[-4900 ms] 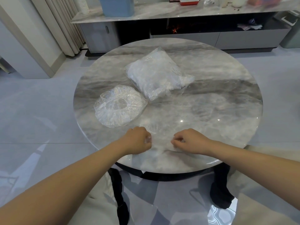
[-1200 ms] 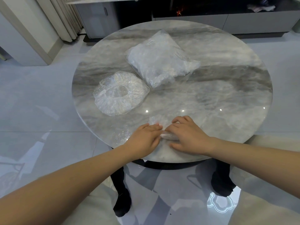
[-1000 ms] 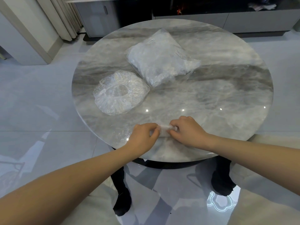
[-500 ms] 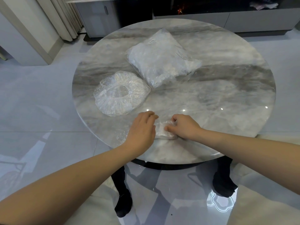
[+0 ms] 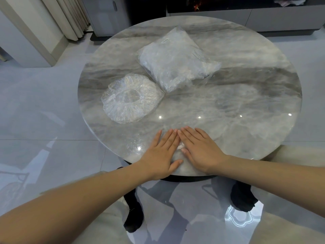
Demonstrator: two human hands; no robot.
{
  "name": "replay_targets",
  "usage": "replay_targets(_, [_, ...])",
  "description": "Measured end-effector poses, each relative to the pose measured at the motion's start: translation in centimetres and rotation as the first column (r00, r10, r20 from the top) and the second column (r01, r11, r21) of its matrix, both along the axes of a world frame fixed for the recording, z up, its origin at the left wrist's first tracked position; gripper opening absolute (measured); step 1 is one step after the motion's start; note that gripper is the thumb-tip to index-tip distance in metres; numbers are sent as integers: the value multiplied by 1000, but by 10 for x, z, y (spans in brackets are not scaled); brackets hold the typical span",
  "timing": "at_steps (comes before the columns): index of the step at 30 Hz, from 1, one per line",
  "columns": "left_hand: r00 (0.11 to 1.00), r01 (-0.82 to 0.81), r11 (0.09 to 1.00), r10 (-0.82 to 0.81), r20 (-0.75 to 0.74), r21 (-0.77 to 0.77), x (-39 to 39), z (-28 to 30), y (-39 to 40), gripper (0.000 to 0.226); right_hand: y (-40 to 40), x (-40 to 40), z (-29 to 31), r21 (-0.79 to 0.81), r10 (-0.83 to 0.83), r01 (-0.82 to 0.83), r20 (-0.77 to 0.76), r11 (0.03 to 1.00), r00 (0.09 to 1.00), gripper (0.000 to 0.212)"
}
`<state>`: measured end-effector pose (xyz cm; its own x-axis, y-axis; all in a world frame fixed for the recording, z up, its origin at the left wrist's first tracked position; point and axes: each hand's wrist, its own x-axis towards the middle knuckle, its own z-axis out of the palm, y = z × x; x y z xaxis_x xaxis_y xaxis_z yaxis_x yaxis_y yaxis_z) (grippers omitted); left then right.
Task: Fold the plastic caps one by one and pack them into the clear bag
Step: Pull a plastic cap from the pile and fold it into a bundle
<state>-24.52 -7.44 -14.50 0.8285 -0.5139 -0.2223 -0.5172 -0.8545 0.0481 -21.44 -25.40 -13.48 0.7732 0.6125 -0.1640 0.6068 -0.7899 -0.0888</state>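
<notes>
Both hands are laid flat near the front edge of the round marble desk point(image 5: 246, 95), fingers straight and spread a little, palms down. The left hand point(image 5: 161, 154) and right hand point(image 5: 200, 150) are angled toward each other so that the fingertips meet or nearly meet at the top. A folded plastic cap point(image 5: 179, 148) is pressed beneath them — only a small crinkled patch of it is seen in the gap between the two hands, the rest is hidden under the palms. Nothing is gripped or pinched by either hand; the fingers are kept straight.

A second plastic cap point(image 5: 131, 98), unfolded and round with a gathered rim, is seen lying on the left part of the desk, well apart from the hands. Just beside it, to the upper right, the clear bag point(image 5: 175, 62) is placed near the desk centre — it looks stuffed with pale crumpled plastic, and its near corner touches or almost touches the unfolded cap's edge; which of the two cannot be told. A small label is seen near the bag's far edge, too small to be read.

Light floor tiles point(image 5: 44, 111) are seen around the desk, a curtain point(image 5: 70, 14) at upper left and a low grey cabinet point(image 5: 246, 16) behind the desk.
</notes>
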Motion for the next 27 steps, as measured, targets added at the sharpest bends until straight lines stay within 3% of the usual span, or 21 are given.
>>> replay_targets(4, [999,-33,999,33,-44,-18,-1,-1,-1,87,-4,1,-2,-32,8,-10,-49,999,999,86])
replay_targets(18, [986,-62,991,42,-162,-121,5,-3,5,86,-13,5,-10,36,33,-29,-111,999,993,70])
replay_targets(21, [975,-113,975,71,-212,-192,5,1,3,72,-11,5,-9,38,35,-30,-120,999,992,73])
replay_targets(23, [960,-224,915,148,-238,-335,8,8,0,56,-10,5,-5,41,20,-14,-140,999,990,82])
replay_targets(25, [940,-339,819,274,-204,-464,14,14,2,40,-7,6,-1,47,0,6,-128,999,992,89])
replay_targets(27, [922,-384,805,357,-146,-453,20,18,4,34,-4,6,2,112,-26,35,-81,993,996,81])
